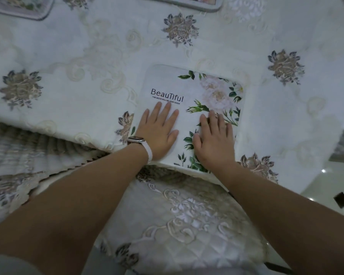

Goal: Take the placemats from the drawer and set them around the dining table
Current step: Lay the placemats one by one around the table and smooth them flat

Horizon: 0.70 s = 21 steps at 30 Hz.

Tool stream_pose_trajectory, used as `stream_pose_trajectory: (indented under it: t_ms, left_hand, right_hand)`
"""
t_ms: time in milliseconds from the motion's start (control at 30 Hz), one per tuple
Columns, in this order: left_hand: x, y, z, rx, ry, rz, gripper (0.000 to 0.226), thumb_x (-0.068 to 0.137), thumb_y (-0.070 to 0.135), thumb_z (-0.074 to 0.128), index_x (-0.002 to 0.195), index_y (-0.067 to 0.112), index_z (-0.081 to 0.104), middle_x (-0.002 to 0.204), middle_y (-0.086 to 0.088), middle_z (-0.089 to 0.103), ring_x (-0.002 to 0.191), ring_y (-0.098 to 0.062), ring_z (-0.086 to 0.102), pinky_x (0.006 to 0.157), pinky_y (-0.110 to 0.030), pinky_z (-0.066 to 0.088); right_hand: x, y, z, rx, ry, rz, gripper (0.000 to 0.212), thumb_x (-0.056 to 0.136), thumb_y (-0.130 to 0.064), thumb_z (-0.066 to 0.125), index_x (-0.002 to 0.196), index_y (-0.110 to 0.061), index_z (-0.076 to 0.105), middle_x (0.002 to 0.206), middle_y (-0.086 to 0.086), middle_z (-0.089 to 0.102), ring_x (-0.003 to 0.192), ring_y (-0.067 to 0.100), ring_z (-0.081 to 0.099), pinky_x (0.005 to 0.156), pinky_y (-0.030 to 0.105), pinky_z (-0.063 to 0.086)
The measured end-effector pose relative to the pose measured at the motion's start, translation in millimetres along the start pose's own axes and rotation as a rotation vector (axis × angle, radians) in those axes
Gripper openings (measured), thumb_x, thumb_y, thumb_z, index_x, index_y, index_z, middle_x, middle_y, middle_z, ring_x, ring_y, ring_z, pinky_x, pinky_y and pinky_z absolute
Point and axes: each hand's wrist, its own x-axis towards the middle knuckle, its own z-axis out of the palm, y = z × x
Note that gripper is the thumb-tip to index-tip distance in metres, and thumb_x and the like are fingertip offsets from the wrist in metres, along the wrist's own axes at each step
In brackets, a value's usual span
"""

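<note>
- The mat (189,114) lies at the near edge of the bench (68,56), its front edge right at the rim, or perhaps just over it; a pull toward the body could slide it off onto the chair (187,215) below.
- Left hand (159,133) and right hand (214,141) both lie flat on the mat, fingers spread, palms down. Neither grip is closed on anything; they only press.
- Uneven pressure from the two palms could twist the mat, leaving it crooked to the rim.
- The cloth (286,116) beneath looks loose and embroidered; pushing the mat may drag and bunch it, and that could shift the far mats (22,6) too.
- The watch (136,140) on the left wrist sits near the mat's corner and could catch it as the hand lifts.
</note>
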Motion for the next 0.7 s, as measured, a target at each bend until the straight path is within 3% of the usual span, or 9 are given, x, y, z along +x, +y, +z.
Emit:
stream_pose_trajectory:
  t_ms: [233, 467, 567, 700]
  left_hand:
    - [-7.6, 28.3, 8.9, -0.002, -0.004, 0.065, 0.06, 0.1, 0.048, 0.012, 0.155, 0.026, 0.001, 0.163, -0.001, -0.007, 0.149, -0.022, -0.009, 0.12, -0.046, 0.0]
    - [-29.6, 17.0, 13.6, 0.08, -0.013, 0.233, 0.07, 0.096, 0.054, 0.018, 0.155, 0.018, 0.007, 0.163, -0.005, 0.001, 0.149, -0.023, -0.002, 0.12, -0.045, 0.005]
    - [-29.7, 14.0, 12.9, 0.089, -0.024, 0.249, 0.071, 0.096, 0.057, 0.017, 0.155, 0.02, 0.004, 0.163, -0.003, -0.003, 0.149, -0.021, -0.005, 0.119, -0.044, 0.002]
    - [-37.3, 0.9, 12.3, 0.068, -0.025, 0.125, 0.069, 0.096, 0.059, 0.009, 0.154, 0.024, -0.003, 0.162, 0.0, -0.008, 0.149, -0.019, -0.008, 0.12, -0.045, 0.003]
  right_hand:
    - [-9.6, -5.1, 7.6, -0.078, -0.046, -0.18, 0.061, 0.102, -0.047, 0.018, 0.158, -0.022, 0.014, 0.166, 0.004, 0.007, 0.152, 0.029, 0.002, 0.122, 0.051, 0.002]
    - [-35.0, 11.5, 15.6, -0.114, -0.054, -0.298, 0.07, 0.097, -0.057, 0.034, 0.156, -0.022, 0.022, 0.164, 0.006, 0.016, 0.151, 0.029, 0.014, 0.121, 0.051, 0.009]
    - [-40.5, 13.4, 13.1, -0.123, -0.07, -0.257, 0.073, 0.096, -0.064, 0.031, 0.157, -0.026, 0.019, 0.165, 0.005, 0.01, 0.152, 0.028, 0.009, 0.121, 0.05, 0.007]
    - [-46.8, 24.7, 6.2, -0.125, -0.143, -0.125, 0.075, 0.094, -0.071, 0.013, 0.156, -0.034, -0.007, 0.163, 0.002, -0.018, 0.15, 0.024, -0.018, 0.122, 0.047, -0.005]
